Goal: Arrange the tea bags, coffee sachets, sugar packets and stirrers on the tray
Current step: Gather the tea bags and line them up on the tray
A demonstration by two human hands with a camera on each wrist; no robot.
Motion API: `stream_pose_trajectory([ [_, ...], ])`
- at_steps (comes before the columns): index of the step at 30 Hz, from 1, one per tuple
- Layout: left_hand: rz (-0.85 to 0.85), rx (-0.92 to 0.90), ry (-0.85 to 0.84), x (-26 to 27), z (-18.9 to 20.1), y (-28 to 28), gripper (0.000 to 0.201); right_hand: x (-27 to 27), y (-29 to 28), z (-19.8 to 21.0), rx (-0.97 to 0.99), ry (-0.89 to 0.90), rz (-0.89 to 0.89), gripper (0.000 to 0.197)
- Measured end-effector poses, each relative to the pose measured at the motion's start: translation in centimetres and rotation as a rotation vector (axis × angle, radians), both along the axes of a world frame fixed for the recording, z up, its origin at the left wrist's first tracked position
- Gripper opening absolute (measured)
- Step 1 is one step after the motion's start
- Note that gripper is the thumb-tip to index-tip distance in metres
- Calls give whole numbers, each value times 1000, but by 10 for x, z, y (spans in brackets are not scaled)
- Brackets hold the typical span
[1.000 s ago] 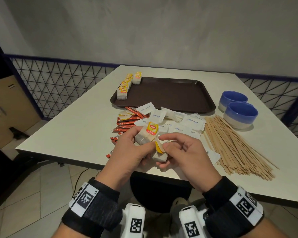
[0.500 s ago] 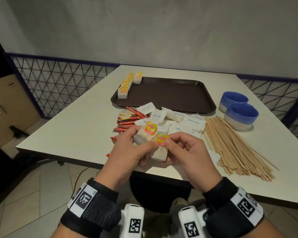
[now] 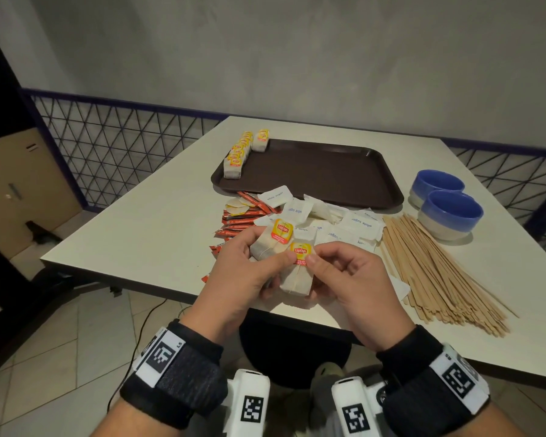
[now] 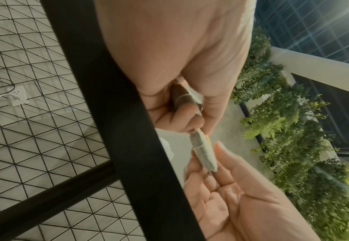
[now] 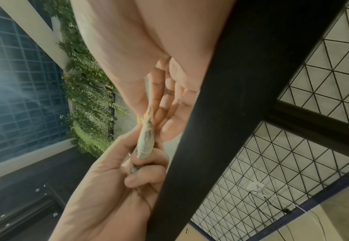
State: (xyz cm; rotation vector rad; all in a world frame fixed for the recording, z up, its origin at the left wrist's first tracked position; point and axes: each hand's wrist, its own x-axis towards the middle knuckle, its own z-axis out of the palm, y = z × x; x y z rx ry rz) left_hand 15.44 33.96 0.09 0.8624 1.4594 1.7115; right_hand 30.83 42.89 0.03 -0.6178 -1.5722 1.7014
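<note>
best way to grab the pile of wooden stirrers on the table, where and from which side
Take the wooden stirrers across the middle of the bundle, coming from above with the right hand, which is nearest. They lie flat, roughly parallel and fanned at the near end, so a grip at mid-length probably keeps them together.

The head view looks forward and down from above the near edge of the worktop (image 3: 145, 234), taking in its whole surface up to the far wall. Both wrist views sit close beneath that edge, looking up along the palms. All three share the two hands meeting around the tea bags (image 3: 292, 269).
</note>
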Motion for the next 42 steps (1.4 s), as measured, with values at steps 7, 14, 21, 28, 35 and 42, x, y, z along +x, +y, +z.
stream_pose_trajectory([
  [7, 87, 33, -35, 1, -3, 3, 31, 0, -7, 7, 89, -162, 141, 50],
  [14, 76, 39, -40, 0, -4, 4, 36, -3, -10, 10, 182, -221, 149, 54],
  [21, 52, 39, -52, -1, -4, 4, 38, -5, -9, 13, 104, -171, 211, 55],
  [28, 61, 49, -50, 0, -5, 5, 31, -2, -6, 7, 128, -145, 215, 44],
  [35, 72, 75, -105, 0, -5, 5, 30, -2, -6, 0, 176, -155, 141, 40],
  [42, 49, 50, -67, -1, -4, 4, 32, 0, -6, 5, 154, -105, 103, 23],
])
